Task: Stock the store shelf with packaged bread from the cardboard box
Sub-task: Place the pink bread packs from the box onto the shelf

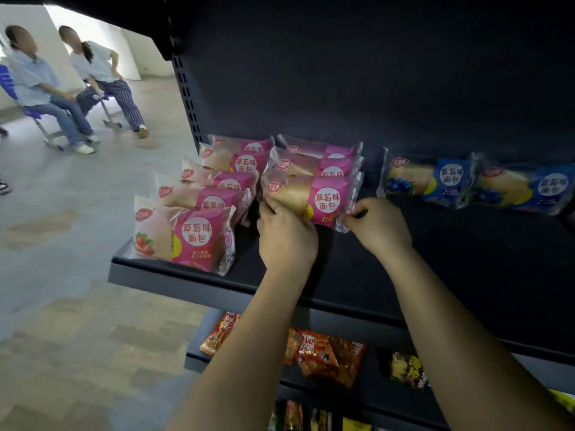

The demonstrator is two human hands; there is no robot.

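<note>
Held at both ends on the dark metal shelf (pixel 186 276): pink bread packet (pixel 314 194), left hand (pixel 286 241) with its grip curled round the near left corner, right hand (pixel 378 227) with its grip pinching the crimped right seal, likely to square it up at the front of the second pink row. Glossy, crinkly film over a soft, pillow-shaped loaf, easily dented; overlapping like shingles beside the first pink row (pixel 186 234), blue packets (pixel 432 180) apart to the right. No cardboard box in view.

head cam | worn on head | faces forward and down | close to shelf (pixel 466 269) | wide-angle, single view
</note>
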